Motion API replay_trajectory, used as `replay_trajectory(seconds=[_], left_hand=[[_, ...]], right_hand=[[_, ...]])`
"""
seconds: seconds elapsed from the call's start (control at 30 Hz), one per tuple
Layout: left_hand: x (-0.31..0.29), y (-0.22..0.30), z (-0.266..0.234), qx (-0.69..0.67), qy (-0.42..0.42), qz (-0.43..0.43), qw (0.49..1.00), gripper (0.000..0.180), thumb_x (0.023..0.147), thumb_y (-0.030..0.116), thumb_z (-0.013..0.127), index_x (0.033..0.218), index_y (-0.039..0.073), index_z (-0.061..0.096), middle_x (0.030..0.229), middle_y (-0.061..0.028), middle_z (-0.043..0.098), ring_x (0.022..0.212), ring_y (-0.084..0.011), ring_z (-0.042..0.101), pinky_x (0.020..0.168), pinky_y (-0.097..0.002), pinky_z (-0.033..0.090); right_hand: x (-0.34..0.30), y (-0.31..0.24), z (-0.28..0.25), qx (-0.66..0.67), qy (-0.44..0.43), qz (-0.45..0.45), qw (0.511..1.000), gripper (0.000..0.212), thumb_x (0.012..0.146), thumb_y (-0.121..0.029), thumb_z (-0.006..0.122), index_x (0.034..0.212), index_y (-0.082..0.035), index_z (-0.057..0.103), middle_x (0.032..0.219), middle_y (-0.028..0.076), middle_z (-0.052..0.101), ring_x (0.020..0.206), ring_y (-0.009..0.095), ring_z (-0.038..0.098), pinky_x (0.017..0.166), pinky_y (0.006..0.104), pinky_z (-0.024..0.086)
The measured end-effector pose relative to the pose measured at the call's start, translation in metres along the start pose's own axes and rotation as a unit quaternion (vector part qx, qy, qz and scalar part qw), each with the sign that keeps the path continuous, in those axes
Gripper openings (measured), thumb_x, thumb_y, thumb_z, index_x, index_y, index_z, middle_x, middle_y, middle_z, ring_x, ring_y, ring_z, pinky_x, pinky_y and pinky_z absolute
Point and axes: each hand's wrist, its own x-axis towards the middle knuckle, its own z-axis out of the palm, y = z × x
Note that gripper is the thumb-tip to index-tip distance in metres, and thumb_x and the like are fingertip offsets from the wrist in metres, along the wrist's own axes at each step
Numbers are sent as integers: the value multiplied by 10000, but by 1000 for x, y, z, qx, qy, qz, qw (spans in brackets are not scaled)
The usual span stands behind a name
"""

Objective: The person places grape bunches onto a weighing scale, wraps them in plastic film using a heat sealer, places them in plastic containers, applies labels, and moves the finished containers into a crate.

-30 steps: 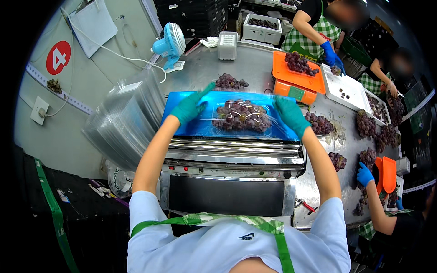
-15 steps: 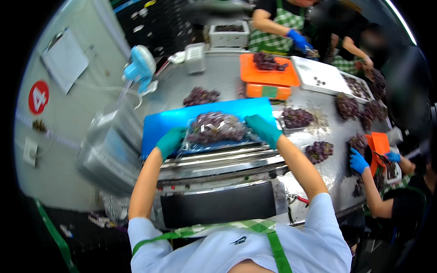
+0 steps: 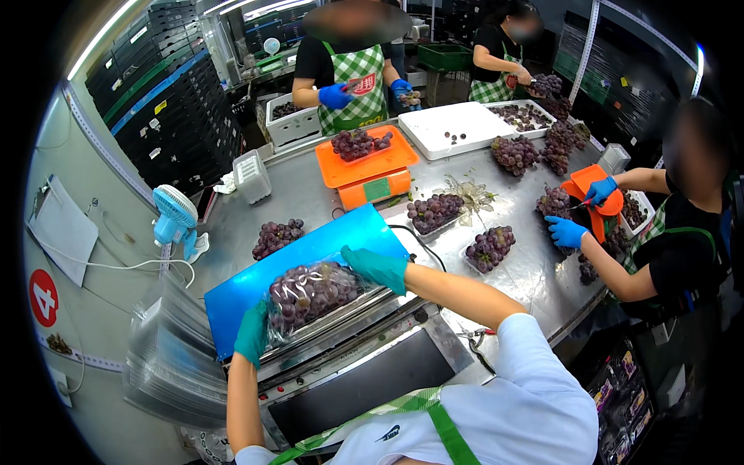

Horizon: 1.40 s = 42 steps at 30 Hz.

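A pack of dark purple grapes (image 3: 314, 294) in clear plastic film rests at the front edge of a bright blue plate (image 3: 232, 298), above the metal bars of a wrapping machine (image 3: 341, 329). My left hand (image 3: 252, 333), in a teal glove, grips the pack's left end; its fingertips are partly hidden by the film. At the right end, my gloved right hand (image 3: 377, 268) is closed with its fingers on the film's upper corner. Loose grapes on a bunch (image 3: 277, 239) lie just behind the plate.
Trays of grapes (image 3: 434, 213) and an orange scale (image 3: 376, 190) stand on the metal table (image 3: 310, 174). A blue fan (image 3: 174, 217) and stacked clear trays (image 3: 174, 356) are at left. Red-handled snips (image 3: 477, 333) lie near my right arm. Blue-gloved co-workers handle grapes (image 3: 554, 203) across the table.
My view has swung, so the plate and machine now appear slanted and further left. Both hands stay at the pack's ends. The right-hand co-worker's hands now meet around a grape bunch.
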Motion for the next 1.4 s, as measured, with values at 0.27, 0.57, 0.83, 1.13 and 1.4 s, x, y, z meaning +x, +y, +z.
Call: replay_trajectory(seconds=[0.27,0.57,0.83,1.13,1.4], left_hand=[[-119,-53,31,15,115,145,983,261,879,297,438,805,78,560,721,30,502,652,-59,425,575,-204,342],[-178,-101,100,-354,56,118,926,302,870,298,412,1016,59,525,1023,-56,519,946,-184,487,845,-316,373],[-199,-111,101,-155,151,209,954,324,818,345,450,989,80,526,993,-64,512,942,-205,475,826,-341,365],[-251,-114,69,158,291,300,895,355,760,397,492,958,104,528,959,-73,503,938,-230,461,805,-369,356],[-332,-103,14,623,520,186,554,468,692,502,516,965,122,534,984,-74,483,947,-254,426,778,-394,350]], right_hand=[[-101,10,28,-77,44,41,995,639,865,-507,218,983,40,526,732,228,554,683,350,522,666,445,389],[-158,70,61,92,115,77,986,605,807,-584,348,806,-40,614,707,86,568,676,160,514,647,306,403],[-185,51,72,492,-101,94,860,650,822,-561,341,1233,-59,391,1145,94,493,1014,203,492,887,332,383],[-179,-9,143,442,-355,-102,818,548,880,-415,242,1197,13,370,1178,157,452,1034,261,479,901,402,381],[-153,-67,243,292,-516,202,779,711,761,-626,391,1111,-13,476,1111,168,501,959,260,533,859,381,429]])
